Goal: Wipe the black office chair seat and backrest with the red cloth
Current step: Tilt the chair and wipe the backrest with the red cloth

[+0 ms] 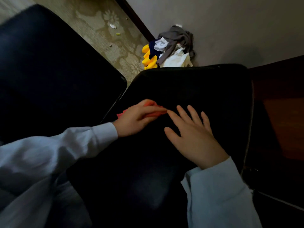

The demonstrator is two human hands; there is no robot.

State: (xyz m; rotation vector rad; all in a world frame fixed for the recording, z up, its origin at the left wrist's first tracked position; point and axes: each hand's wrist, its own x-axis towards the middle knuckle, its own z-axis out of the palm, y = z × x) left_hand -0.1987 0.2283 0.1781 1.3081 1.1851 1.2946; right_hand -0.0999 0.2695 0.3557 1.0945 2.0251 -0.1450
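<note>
The black chair seat (189, 86) fills the middle of the view, and the black backrest (49, 66) rises at the left. My left hand (138, 119) holds the red cloth (148, 103) against the seat near its left edge; most of the cloth is hidden under the hand. My right hand (194, 137) lies flat on the seat just to the right, its fingers straight and spread, and its fingertips almost meet those of the left hand.
A pile of grey, white, navy and yellow clothes (171, 48) lies on the floor against the wall beyond the seat. A patterned carpet (105, 38) with small scraps shows between backrest and wall. Dark wooden furniture (283, 116) stands at the right.
</note>
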